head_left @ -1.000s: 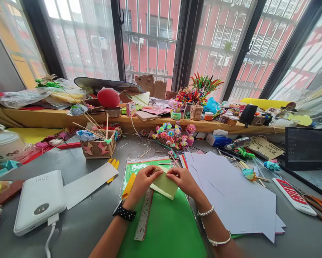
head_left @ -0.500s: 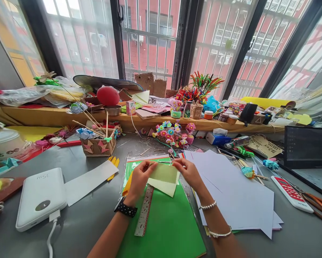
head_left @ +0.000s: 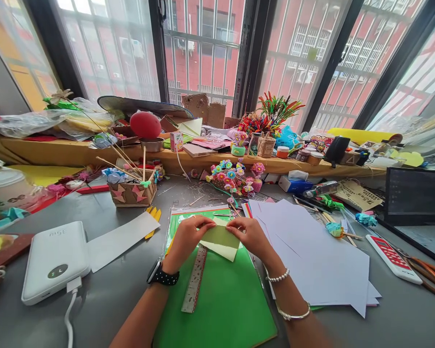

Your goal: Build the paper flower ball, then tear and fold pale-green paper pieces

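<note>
Left hand [head_left: 188,238] and right hand [head_left: 254,238] both pinched closed, thumb to fingers, on the far edge of a folded pale-green paper [head_left: 222,243]. Paper sits over the far half of the green sheet [head_left: 235,299] on the table [head_left: 112,290]. Ruler [head_left: 194,285] just nearer, slightly left. White paper stack [head_left: 322,261] right of right hand; power bank [head_left: 55,258] well left.

Dark-framed windows [head_left: 251,63] with pale bars [head_left: 202,38], a reddish building [head_left: 188,70] beyond, daylight on a grey tabletop [head_left: 112,304]
</note>
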The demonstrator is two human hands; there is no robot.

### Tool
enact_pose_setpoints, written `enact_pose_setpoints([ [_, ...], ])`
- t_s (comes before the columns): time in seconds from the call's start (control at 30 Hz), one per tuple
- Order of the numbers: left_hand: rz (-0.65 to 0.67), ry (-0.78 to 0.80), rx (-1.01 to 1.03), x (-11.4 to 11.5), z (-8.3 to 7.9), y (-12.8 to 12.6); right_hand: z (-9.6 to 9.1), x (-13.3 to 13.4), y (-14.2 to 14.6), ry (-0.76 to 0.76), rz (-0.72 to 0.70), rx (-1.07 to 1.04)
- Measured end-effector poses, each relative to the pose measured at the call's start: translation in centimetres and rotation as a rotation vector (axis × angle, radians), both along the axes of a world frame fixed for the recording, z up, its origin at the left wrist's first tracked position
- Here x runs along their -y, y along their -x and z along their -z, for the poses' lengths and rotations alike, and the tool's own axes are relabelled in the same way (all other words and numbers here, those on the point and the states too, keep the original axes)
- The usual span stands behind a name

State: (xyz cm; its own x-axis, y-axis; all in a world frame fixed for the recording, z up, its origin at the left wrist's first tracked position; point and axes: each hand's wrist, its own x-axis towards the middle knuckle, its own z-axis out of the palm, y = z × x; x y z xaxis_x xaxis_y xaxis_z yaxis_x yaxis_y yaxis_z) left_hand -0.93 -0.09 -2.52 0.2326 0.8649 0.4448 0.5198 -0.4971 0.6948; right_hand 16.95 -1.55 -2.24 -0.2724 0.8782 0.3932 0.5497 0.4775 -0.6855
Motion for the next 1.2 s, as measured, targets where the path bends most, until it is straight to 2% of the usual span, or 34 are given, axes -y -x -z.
enact_pose_setpoints([
  [0.2,-0.087,-0.040,-0.026,-0.1,0.0,0.3,0.5,-0.5,-0.8,-0.012,0.104,0.009],
  [0.33,-0.192,-0.059,0.032,-0.2,0.0,0.6,0.7,-0.8,-1.9,-0.042,0.283,-0.032],
  [0.43,-0.156,-0.051,0.049,0.0,0.2,0.1,0.6,-0.7,-1.5,-0.071,0.355,-0.070],
  [0.5,-0.088,-0.044,0.040,0.3,0.4,-0.5,0.5,-0.5,-0.6,-0.080,0.296,-0.070],
  [0.57,-0.019,-0.049,0.020,0.5,0.5,-1.1,0.5,-0.3,0.3,-0.055,0.130,0.003],
  [0.63,0.015,-0.044,0.001,0.7,0.5,-1.2,0.4,-0.2,0.7,-0.047,0.085,0.039],
  [0.77,0.002,-0.040,-0.011,0.5,0.1,-0.6,0.3,-0.2,0.3,-0.052,0.106,0.061],
  [0.97,-0.107,-0.097,0.064,0.3,-0.1,0.1,0.5,-0.5,-0.5,-0.063,0.133,0.091],
  [1.07,-0.024,-0.095,0.099,0.5,0.1,-0.4,0.5,-0.3,-0.1,-0.080,0.118,0.096],
  [1.13,0.057,-0.072,0.053,0.7,0.4,-0.8,0.5,-0.1,0.3,-0.093,0.099,0.096],
  [1.2,0.073,-0.094,0.001,0.8,0.6,-1.0,0.4,0.0,0.4,-0.103,0.085,0.092],
])
